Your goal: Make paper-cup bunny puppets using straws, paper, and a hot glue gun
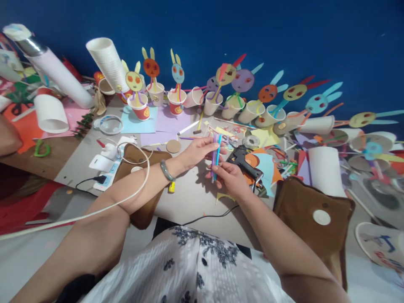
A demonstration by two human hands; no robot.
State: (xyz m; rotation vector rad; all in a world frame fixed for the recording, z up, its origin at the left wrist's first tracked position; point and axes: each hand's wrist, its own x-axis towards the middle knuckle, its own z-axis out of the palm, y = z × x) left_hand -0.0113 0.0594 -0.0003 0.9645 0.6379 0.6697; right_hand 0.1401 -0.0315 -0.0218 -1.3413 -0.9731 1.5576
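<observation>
Left hand (203, 150): grip closed, thumb and fingers pinching the upper part of the strips. Purple strip (213, 156) and blue strip (217, 155): side by side above the table (186, 206), between the hands. Right hand (229, 177): grip closed on the lower ends. Pinch lightly; keep strips parallel, ends level. Count: cardboard disc (173, 146), one; purple strip, at least one; blue strip, one; glue gun (242, 160), one; tape roll (251, 141), one.
</observation>
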